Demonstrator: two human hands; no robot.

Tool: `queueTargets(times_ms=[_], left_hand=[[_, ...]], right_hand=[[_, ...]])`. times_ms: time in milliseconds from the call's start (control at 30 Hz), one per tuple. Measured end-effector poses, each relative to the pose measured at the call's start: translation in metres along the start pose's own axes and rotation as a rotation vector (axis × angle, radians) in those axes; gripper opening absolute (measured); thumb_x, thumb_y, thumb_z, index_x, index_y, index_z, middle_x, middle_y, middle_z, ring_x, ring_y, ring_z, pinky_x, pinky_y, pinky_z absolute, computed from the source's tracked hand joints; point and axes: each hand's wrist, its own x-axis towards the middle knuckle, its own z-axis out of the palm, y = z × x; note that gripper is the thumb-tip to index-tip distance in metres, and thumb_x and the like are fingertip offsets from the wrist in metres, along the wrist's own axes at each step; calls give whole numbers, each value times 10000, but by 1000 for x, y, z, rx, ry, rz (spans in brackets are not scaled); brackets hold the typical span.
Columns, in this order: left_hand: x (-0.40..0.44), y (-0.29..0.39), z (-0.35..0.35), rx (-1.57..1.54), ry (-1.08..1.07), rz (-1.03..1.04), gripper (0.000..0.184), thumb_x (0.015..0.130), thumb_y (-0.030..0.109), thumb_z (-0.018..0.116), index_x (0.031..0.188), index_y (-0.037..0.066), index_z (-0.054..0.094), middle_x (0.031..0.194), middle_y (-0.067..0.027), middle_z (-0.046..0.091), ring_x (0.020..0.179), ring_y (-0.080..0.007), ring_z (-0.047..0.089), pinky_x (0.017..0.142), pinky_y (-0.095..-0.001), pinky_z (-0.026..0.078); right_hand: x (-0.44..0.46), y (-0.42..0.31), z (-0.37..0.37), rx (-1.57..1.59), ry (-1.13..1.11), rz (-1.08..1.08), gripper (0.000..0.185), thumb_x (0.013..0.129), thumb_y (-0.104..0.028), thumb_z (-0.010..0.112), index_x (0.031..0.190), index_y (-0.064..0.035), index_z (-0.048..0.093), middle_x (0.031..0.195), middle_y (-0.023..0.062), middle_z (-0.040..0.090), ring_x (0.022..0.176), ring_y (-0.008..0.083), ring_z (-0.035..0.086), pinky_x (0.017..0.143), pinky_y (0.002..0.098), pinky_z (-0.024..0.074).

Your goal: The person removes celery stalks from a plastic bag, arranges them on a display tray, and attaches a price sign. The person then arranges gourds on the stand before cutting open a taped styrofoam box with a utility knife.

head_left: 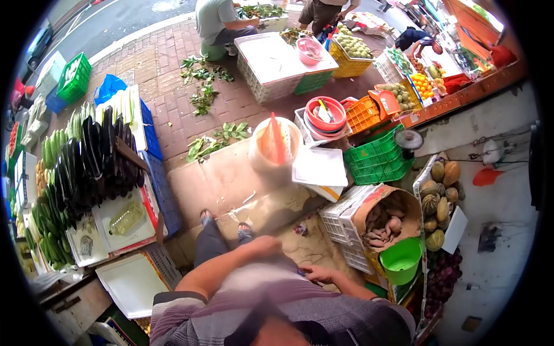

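Note:
My left hand (pixel 265 247) is held in front of my belly with its fingers curled in; what lies inside it, if anything, is hidden. My right hand (pixel 316 273) rests low near my waist, close to a small dark item at its fingertips that I cannot make out. Both hands are blurred or small in the view. A cream bucket (pixel 259 151) with a red plastic bag (pixel 279 141) over its rim stands ahead of my feet.
Eggplants (pixel 98 161) and cucumbers (pixel 47 228) lie on the left stand. At right are a green crate (pixel 375 158), a box of sweet potatoes (pixel 385 222) and a green bucket (pixel 401 259). A person (pixel 216 23) sits beyond a white-topped table (pixel 271 55).

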Motion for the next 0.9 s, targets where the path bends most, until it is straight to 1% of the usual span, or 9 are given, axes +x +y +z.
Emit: queueTargets(times_ms=[167,233,367,433,500,567,700,800,900], left_hand=[[9,-48,-73,-91,-80,99,325,932,300,555,999,23,711,994,-238,701,947,-398,678,852,-473,512],[2,-51,-157,8,-65,138,332,949,298,538,1086,49,708,1073,-218,702,988,-374,676,883,-452,510],[-4,-81,-218,-55,-192,297,323,939,244,615,1209,74,662,1106,-189,688,1012,-342,655,910,-437,501],[-3,-108,-248,-20,-135,339,314,939,268,608,1172,73,690,1086,-183,701,999,-347,663,903,-434,501],[-11,-111,-290,-53,-123,284,311,928,276,600,1136,79,721,1079,-180,711,987,-353,673,895,-439,504],[-6,-114,-320,-91,-121,248,319,918,289,606,1120,79,735,1074,-179,716,984,-356,677,891,-440,504],[12,-127,-388,-116,-141,114,347,892,321,650,1112,67,734,1067,-181,715,1004,-357,672,895,-434,501],[27,-137,-443,-154,-100,71,385,863,369,706,1090,58,712,1038,-171,715,1004,-332,673,888,-414,507],[38,-139,-481,-152,-41,16,395,856,389,735,1058,51,696,984,-162,719,961,-303,686,864,-397,522]], right_hand=[[65,-30,-30,-73,79,-187,715,789,-103,605,1480,-51,428,1201,24,583,935,65,525,744,203,445],[68,-161,-20,-84,138,-133,721,792,-91,610,1487,-75,423,1098,14,600,782,61,528,604,218,438],[94,-237,-16,-170,149,2,813,780,-211,671,1520,-46,377,1237,108,607,1105,190,561,959,320,463],[92,-307,-6,-96,180,-27,804,771,-188,694,1506,-50,401,1189,97,612,1035,180,577,891,294,487],[109,-333,-15,-118,191,-98,849,761,-143,692,1527,-40,342,1034,83,600,697,140,528,582,279,418],[120,-358,-33,-180,209,-111,873,757,-126,695,1538,-34,315,974,83,599,568,124,527,461,271,409],[164,-396,-98,-321,170,-83,873,760,-168,717,1533,-29,336,1075,104,611,775,150,601,651,278,490],[166,-472,-131,-414,113,-11,853,773,-261,714,1521,-39,369,1297,152,596,1110,229,593,961,328,467],[182,-506,-169,-594,83,-48,859,786,-297,688,1530,-40,344,1406,192,544,1210,284,576,1034,370,454]])
